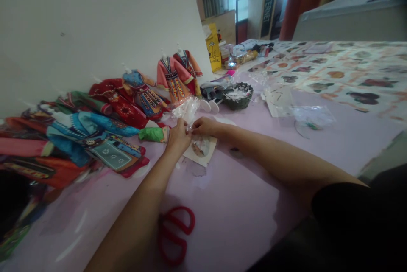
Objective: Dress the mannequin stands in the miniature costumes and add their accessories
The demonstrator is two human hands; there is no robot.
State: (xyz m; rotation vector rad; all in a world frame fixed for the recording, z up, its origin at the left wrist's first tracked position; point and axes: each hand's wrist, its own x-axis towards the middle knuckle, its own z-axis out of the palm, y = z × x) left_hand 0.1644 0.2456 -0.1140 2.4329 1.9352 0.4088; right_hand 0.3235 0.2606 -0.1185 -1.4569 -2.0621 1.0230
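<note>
My left hand (pixel 178 137) and my right hand (pixel 205 127) meet over the pink table (pixel 241 195), both pinched on a clear plastic wrapper (pixel 187 111) that rises crumpled behind the fingers. Under the hands lies a small white card (pixel 202 151) with a round picture on it. A green paper piece (pixel 154 134) lies just left of my left hand. Red-handled scissors (pixel 174 231) rest on the table close to me, beside my left forearm.
Several small colourful paper costumes (pixel 108 136) are piled along the white wall at left; two stand upright (pixel 174 77). A dark basket (pixel 239 96) with white scraps sits behind the hands. Clear bags (pixel 313 117) lie to the right. A patterned sheet (pixel 337 68) covers the far table.
</note>
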